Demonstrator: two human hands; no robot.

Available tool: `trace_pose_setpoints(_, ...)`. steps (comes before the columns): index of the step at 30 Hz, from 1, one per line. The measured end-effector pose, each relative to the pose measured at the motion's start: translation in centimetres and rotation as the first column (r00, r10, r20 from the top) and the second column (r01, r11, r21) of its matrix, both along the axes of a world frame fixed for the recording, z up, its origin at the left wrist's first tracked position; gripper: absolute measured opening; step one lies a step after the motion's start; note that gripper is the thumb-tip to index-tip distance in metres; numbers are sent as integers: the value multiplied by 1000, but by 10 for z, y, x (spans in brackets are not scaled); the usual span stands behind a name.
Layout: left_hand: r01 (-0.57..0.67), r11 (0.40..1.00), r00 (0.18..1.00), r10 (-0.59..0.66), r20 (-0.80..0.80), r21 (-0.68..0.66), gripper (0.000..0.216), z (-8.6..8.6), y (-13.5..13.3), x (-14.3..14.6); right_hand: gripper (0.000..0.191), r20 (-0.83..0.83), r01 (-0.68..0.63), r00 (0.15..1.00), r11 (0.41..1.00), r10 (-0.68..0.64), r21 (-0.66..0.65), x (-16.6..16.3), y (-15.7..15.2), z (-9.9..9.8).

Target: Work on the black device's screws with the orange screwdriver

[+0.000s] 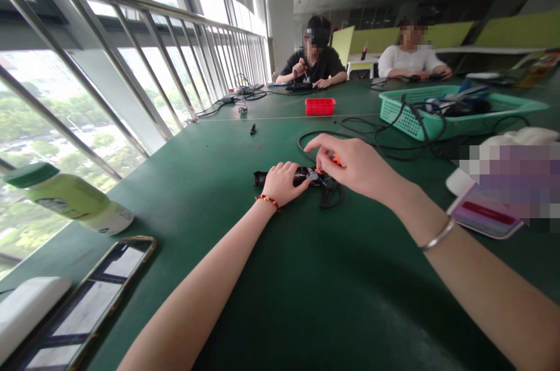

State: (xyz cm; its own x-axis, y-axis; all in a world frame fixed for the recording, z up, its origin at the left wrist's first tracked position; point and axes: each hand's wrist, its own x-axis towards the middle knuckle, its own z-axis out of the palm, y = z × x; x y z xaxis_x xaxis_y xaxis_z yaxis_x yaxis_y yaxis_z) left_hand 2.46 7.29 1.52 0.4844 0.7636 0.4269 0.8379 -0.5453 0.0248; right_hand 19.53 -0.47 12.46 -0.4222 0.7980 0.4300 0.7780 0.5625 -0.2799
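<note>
A black cylindrical device [261, 178] lies on the green table, its right end opened up with thin coloured wires [324, 180] showing. My left hand [282, 183] is wrapped over its barrel and presses it down, the thumb close to the opened end. Above that end, my right hand [345, 164] pinches a small orange-handled tool [336, 158]. The tool's tip is mostly hidden by my fingers and the wires. A black cord [335, 202] curls on the table beside the device's right end.
A green basket [394, 117] of cables and parts stands at the right behind my hand. Farther back is a red tray [320, 106]. Small black pieces [252, 129] lie left of it. A bottle [72, 199] and a phone [94, 301] are at left. Two people sit opposite.
</note>
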Motion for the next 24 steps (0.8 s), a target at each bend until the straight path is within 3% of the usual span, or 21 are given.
trace_pose_setpoints(7,7,1000,1000,-7,0,12,44,-1,1,-1,37,9,-85,996,987,87,-138,2,10,14)
trace_pose_setpoints(11,1,1000,1000,-1,8,13,43,-1,0,-1,40,-25,-164,986,946,164,-279,5,27,29)
trace_pose_setpoints(13,4,1000,1000,-4,19,11,43,-1,0,-1,36,-83,-150,989,898,126,-414,9,35,33)
trace_pose_setpoints(16,4,1000,1000,-4,21,7,44,-1,0,0,28,-174,-90,985,857,1,-508,15,41,35)
trace_pose_setpoints(19,1,1000,1000,-1,20,6,44,-2,0,0,25,-253,-14,959,865,-131,-501,12,40,32)
trace_pose_setpoints(24,9,1000,999,-10,42,14,46,-4,2,-1,24,-288,-16,952,920,-107,-391,-7,37,26)
